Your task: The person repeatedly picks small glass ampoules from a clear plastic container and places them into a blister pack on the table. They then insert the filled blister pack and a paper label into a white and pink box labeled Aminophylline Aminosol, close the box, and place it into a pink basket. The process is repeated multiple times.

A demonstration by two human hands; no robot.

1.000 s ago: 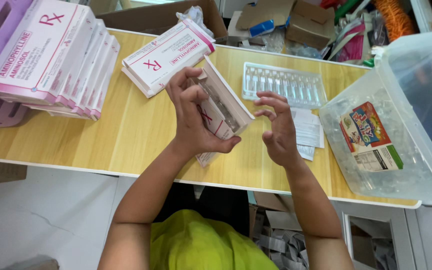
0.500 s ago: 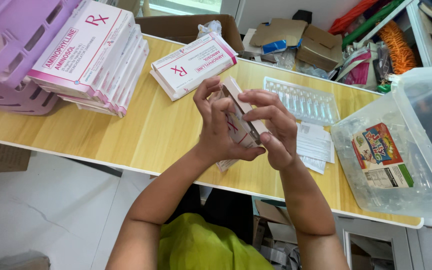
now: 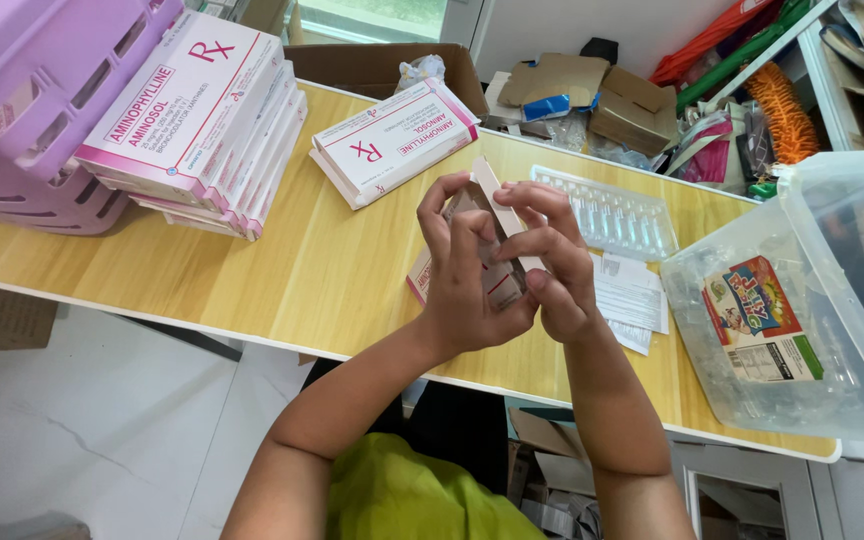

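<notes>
Both hands hold one flat white and pink medicine carton (image 3: 489, 186) upright over the wooden table (image 3: 282, 270). My left hand (image 3: 462, 280) grips the carton's left side, fingers curled over its open top flap. Against the right side presses my right hand (image 3: 552, 260), its fingers bent over the carton's edge. Most of the carton is hidden behind the hands. Just right of the hands lies a clear plastic ampoule tray (image 3: 612, 215), with folded paper leaflets (image 3: 632, 300) below it.
A stack of white and pink cartons (image 3: 197, 120) leans against purple baskets (image 3: 32, 90) at the left. Two more cartons (image 3: 392, 140) lie behind the hands. A clear plastic bin (image 3: 802, 310) stands at the right table edge. Cardboard scraps and clutter lie beyond the table.
My right hand has come in from the right and closed onto the carton held by my left hand. The camera view has shifted, so everything sits further right and lower.
</notes>
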